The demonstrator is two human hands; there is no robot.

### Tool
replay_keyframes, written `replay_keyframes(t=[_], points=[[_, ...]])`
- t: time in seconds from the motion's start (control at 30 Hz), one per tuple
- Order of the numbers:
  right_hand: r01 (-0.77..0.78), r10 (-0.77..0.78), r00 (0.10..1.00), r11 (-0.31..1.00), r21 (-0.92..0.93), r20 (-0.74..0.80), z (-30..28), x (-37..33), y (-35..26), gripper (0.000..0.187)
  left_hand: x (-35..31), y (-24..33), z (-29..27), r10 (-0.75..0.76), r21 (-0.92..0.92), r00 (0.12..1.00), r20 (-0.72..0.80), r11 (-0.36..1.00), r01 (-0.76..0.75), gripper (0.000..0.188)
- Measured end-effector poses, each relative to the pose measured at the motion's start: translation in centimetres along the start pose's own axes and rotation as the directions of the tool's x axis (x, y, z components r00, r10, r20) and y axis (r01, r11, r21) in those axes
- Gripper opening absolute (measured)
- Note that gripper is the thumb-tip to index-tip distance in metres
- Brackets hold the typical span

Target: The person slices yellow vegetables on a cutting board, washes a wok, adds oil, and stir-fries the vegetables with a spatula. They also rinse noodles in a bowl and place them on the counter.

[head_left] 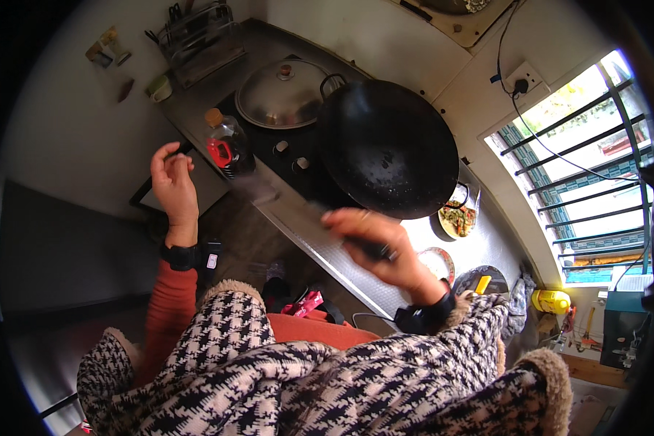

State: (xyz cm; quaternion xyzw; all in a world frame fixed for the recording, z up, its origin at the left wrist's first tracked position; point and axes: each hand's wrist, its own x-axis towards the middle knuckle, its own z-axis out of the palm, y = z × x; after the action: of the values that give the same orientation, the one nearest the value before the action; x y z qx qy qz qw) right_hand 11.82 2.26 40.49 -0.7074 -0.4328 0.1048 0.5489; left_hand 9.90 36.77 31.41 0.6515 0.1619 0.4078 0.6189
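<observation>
My left hand is raised at the left with loosely bent fingers apart and nothing in it. Closest to it stands a clear bottle of dark liquid with an orange-brown cap and red label. My right hand, blurred by motion, is closed round the black handle of a utensil in front of the counter edge. A greyish smear below the bottle may be its far end; its kind cannot be made out. Beyond that hand, a large black wok sits tilted on the stove, with only slight residue inside.
A domed metal lid covers the stove's left side. Right of the wok are a plate of cooked food, a rimmed plate and a dark round board or pan with a yellow handle. A barred window is at the right.
</observation>
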Motion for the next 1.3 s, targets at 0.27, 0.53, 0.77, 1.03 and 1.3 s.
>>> replay_keyframes(t=[0.27, 0.53, 0.77, 1.03, 1.3], points=[[-0.191, 0.162, 0.836, 0.982, -0.002, -0.525, -3.5, -5.3, -2.0, 0.025, -4.6, 0.9, 9.7, 0.175, 0.134, 0.914, 0.367, 0.962, -0.238, 0.02], [-0.362, 0.01, 0.777, 0.824, -0.435, -0.629, -5.8, -7.9, 4.0, 0.023, -12.7, -2.0, 15.7, -0.116, 0.326, 0.449, 0.886, 0.845, -0.425, 0.03], [-0.356, 0.014, 0.846, 0.76, -0.544, -0.534, -3.3, -10.0, 5.4, 0.029, -12.6, -1.1, 12.8, -0.104, 0.233, 0.34, 0.935, 0.902, -0.365, 0.021], [-0.342, 0.019, 0.882, 0.712, -0.613, -0.47, -2.7, -9.2, 8.3, 0.025, -9.8, -7.9, -0.2, -0.422, 0.566, 0.453, 0.786, 0.785, -0.251, 0.02], [-0.603, 0.405, 0.254, 0.776, 0.184, -0.878, -13.7, -8.8, 9.5, 0.018, -12.3, -14.6, -13.1, -0.749, 0.78, 0.426, 0.507, 0.609, 0.143, 0.017]])
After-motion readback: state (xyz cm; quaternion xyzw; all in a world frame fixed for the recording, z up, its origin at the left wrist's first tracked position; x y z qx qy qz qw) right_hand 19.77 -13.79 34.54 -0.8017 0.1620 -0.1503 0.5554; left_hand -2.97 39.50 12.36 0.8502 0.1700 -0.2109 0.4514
